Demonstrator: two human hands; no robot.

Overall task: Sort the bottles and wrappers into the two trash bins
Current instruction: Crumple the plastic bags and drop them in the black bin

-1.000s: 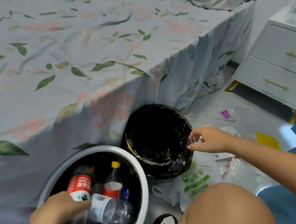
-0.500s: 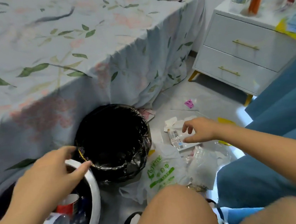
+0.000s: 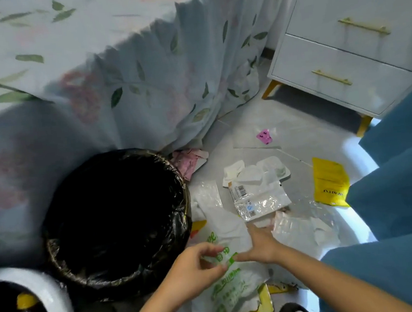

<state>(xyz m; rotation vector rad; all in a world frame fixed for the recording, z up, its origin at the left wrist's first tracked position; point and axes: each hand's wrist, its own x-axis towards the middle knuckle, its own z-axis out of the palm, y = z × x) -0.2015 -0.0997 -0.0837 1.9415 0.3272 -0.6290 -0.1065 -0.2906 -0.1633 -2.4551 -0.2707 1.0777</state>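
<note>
Bedside floor [image 3: 305, 126] carries the litter: a white plastic bag with green print [image 3: 227, 279] lies under both hands, the black-lined bin [image 3: 115, 220] just to its left. Left hand [image 3: 193, 267] pinches the bag with curled fingers; right hand [image 3: 261, 244] rests on it, grip unclear, so the left is nearer the bin.

A black-lined bin [image 3: 115, 222] stands beside a white-rimmed bin [image 3: 50, 296] holding bottles. Wrappers litter the floor: a green-printed white bag [image 3: 227, 287], a clear barcoded pouch [image 3: 257, 198], a yellow packet [image 3: 329, 181].
</note>
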